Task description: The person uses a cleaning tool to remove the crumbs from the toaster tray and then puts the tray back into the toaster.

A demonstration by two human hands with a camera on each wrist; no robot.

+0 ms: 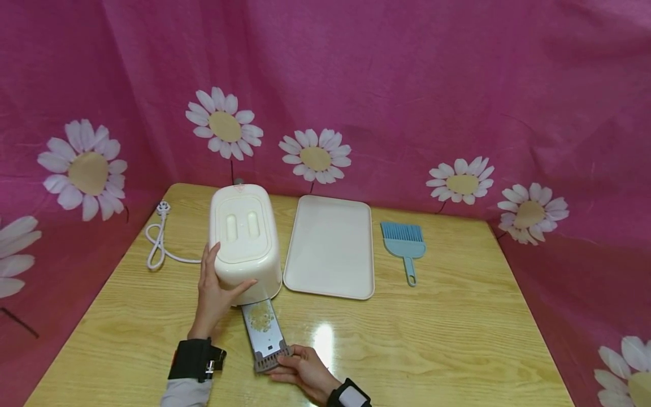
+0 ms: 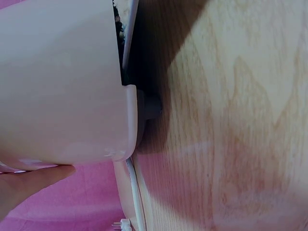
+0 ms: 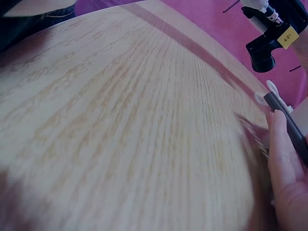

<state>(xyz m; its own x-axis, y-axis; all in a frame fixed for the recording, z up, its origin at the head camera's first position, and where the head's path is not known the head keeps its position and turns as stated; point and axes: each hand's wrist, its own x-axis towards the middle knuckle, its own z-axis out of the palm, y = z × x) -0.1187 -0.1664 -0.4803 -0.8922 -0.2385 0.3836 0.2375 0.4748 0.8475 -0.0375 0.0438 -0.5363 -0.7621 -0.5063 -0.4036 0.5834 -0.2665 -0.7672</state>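
A cream two-slot toaster (image 1: 241, 229), its slots covered by a lid, stands on the left part of the table. My left hand (image 1: 212, 297) rests against its near left corner, fingers along the side and thumb stretched across the front. From the toaster's lower front sticks a metal crumb tray (image 1: 272, 339) with crumbs on it. My right hand (image 1: 307, 370) pinches the tray's grey slotted handle, thumb above and fingers below. In the right wrist view, fingers (image 3: 279, 149) lie along the dark handle (image 3: 288, 122). The tray's far end is hidden inside the toaster.
To the toaster's right lies a cream rectangular tray (image 1: 330, 249). A blue brush (image 1: 405, 246), looking nested with a small dustpan, is farther right. The white power cord (image 1: 160, 243) is looped left of the toaster, its plug near the table's left edge. A pink flowered cloth hangs behind.
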